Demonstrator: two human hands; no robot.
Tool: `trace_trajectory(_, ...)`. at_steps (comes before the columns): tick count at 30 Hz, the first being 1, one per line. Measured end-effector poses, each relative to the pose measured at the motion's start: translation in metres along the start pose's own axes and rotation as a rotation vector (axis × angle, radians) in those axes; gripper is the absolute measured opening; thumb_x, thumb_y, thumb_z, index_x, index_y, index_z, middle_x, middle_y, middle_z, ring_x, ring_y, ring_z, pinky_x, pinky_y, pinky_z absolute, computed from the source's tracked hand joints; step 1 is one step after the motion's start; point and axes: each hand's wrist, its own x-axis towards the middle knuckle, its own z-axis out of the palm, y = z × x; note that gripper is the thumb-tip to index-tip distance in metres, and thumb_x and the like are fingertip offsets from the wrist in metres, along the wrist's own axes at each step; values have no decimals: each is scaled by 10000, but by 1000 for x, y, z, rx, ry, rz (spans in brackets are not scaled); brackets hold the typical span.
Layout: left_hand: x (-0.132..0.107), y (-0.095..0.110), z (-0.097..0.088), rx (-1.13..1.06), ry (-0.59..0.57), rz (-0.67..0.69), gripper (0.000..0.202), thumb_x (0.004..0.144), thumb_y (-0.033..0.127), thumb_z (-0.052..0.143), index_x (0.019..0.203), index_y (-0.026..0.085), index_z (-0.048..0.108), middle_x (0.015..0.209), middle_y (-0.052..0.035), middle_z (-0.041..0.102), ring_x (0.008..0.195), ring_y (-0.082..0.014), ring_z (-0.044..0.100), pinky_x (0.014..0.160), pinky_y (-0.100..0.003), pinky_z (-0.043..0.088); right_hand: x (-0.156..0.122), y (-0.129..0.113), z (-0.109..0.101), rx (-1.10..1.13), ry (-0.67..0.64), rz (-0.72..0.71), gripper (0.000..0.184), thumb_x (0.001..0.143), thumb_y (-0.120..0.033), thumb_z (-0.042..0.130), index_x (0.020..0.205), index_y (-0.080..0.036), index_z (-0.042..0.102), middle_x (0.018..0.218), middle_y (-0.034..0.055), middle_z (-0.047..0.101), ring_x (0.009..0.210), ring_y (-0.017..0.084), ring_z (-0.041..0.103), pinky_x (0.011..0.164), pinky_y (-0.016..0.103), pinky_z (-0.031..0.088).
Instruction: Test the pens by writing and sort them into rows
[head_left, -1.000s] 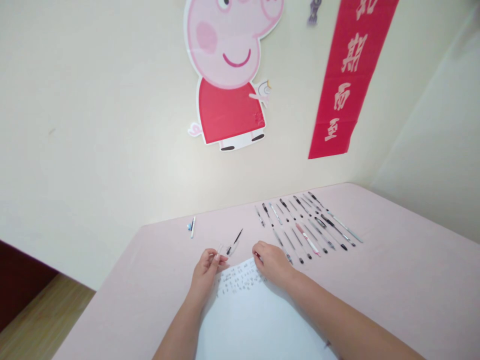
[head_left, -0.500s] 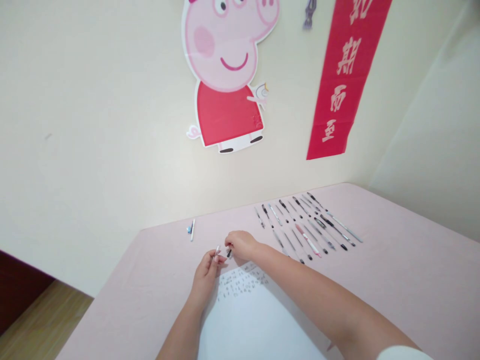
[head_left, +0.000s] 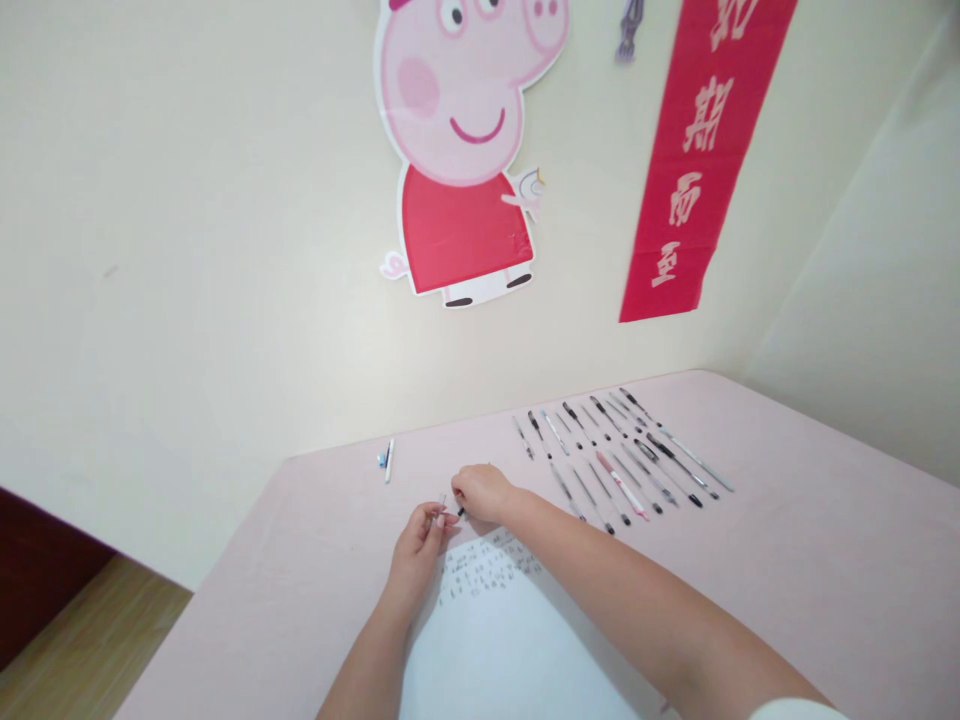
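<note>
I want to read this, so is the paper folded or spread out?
Spread out: the paper lies open on the table, handwriting facing up. Its near edge isn't visible.

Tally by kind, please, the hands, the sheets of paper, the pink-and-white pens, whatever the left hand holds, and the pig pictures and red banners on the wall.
Left hand and right hand: 2
Sheet of paper: 1
Pink-and-white pen: 1
Clear tube, held: 1
Pig picture: 1
Red banner: 1
Total: 7
</note>
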Motion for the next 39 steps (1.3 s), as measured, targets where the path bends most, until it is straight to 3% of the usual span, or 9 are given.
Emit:
trace_trajectory(8, -2, 1, 0, 15, 18, 48, 365, 686, 510, 624, 857, 193, 564, 852, -44, 673, 796, -187, 645, 754, -305, 488, -24, 5, -5, 192, 197, 105, 219, 822, -159, 495, 932, -185, 682, 938, 62, 663, 866, 154, 594, 761, 247, 424)
trace_trajectory(13, 0, -2, -2, 71, -9, 61, 315, 691, 446, 654, 855, 177, 651, 872, -75, 691, 851, -217, 627, 769, -319, 485, -44, 3, 6, 796, 351, 249, 121, 767, -158, 542, 801, -173, 657, 753, 6, 650, 632, 115, 549, 615, 228, 433)
trace_trajectory(17, 0, -3, -3, 100, -17, 34, 296, 679, 410, 676, 868, 182, 685, 903, -85, 704, 852, -232, 634, 772, -333, 489, -50, -5, 9, 1044, 402, 229, 94, 752, -216, 568, 801, -169, 632, 727, -1, 635, 634, 114, 540, 600, 225, 425)
trace_trajectory(25, 0, -1, -3, 122, -19, 41, 293, 659, 406, 687, 855, 190, 707, 873, -76, 707, 831, -225, 628, 767, -319, 478, -51, -19, 5, 952, 420, 233, 80, 721, -149, 563, 749, -180, 632, 716, -7, 632, 621, 108, 524, 583, 214, 418)
trace_trajectory(39, -2, 3, -1, 151, -38, 75, 272, 681, 391, 673, 849, 181, 715, 868, -78, 707, 831, -222, 623, 778, -320, 473, -53, -21, 9, 876, 411, 198, 101, 720, -142, 592, 782, -168, 667, 792, 21, 643, 648, 111, 547, 612, 220, 436)
